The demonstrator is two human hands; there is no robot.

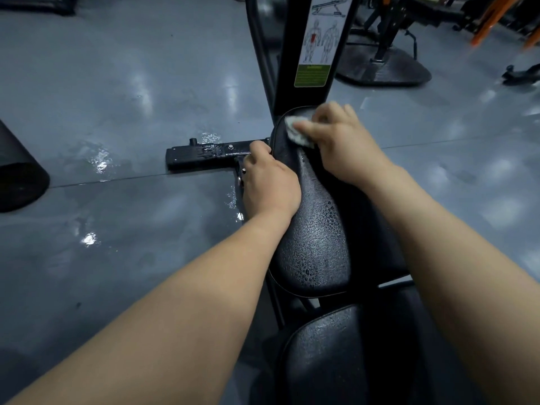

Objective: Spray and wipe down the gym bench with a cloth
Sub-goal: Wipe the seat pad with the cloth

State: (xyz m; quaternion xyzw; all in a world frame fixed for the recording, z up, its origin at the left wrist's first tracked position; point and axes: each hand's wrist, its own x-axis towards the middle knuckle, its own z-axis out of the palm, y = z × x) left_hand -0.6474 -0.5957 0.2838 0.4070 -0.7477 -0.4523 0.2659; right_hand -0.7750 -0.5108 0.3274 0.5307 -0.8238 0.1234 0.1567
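Both bare arms are reaching forward, the hands working close together.

The left hand (270, 182) is lying knuckles up, its fingers curling over the left edge of the seat pad (315, 229) and gripping it, with the forearm running in from the lower left. The right hand (342, 141) is reaching slightly farther ahead, fingers bending down and thumb stretching leftward, pinning a cloth (295, 130) against the pad's far end.
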